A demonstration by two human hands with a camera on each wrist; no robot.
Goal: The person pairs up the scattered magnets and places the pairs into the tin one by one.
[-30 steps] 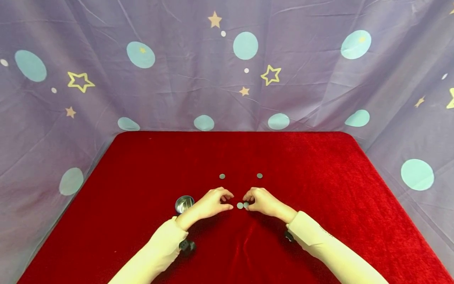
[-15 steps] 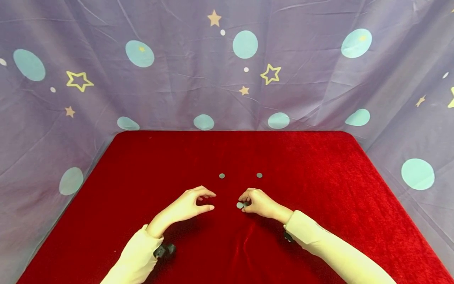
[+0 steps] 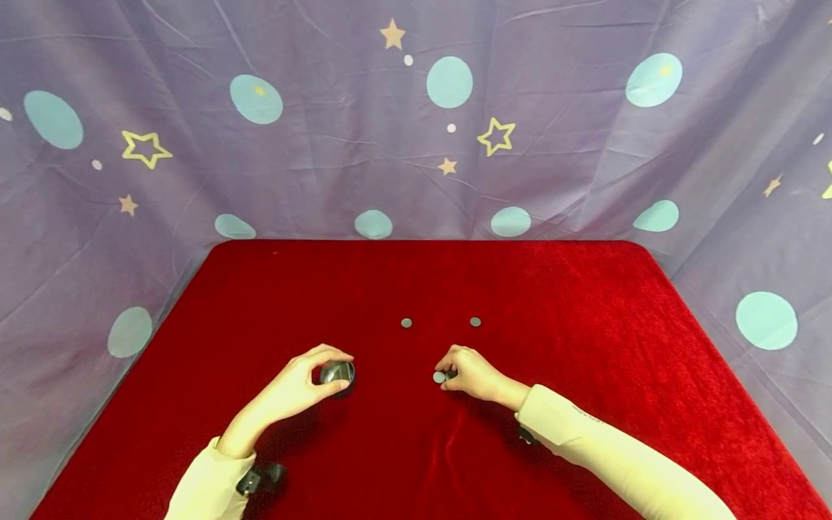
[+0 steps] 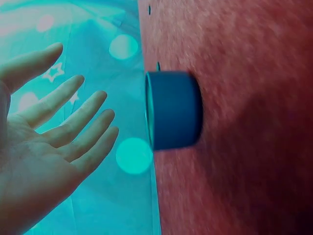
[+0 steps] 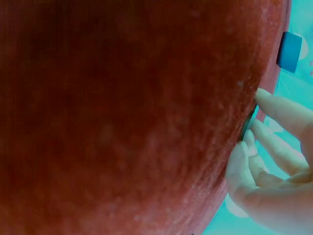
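A small shiny metal cup point(image 3: 334, 372) stands on the red cloth, its wall point(image 4: 173, 110) dark in the left wrist view. My left hand point(image 3: 286, 386) is over it, thumb and fingers spread on either side in the head view. The left wrist view shows that hand point(image 4: 54, 137) with loose, extended fingers, its fingertips above rim height and apart from the cup. My right hand point(image 3: 477, 374) pinches a dark coin point(image 3: 451, 375) low at the cloth, between thumb and fingers point(image 5: 238, 164). A paler coin point(image 3: 439, 377) lies directly left of it, beside the fingertips.
Farther back on the table lie two more coins, one to the left point(image 3: 406, 323) and one to the right point(image 3: 475, 322). Red velvet cloth point(image 3: 416, 282) covers the table. A patterned purple curtain point(image 3: 364, 173) hangs behind it and along both sides.
My left hand has moved left, away from the coins, and come to the cup. The right hand has shifted slightly left and its fingers have closed on the dark coin.
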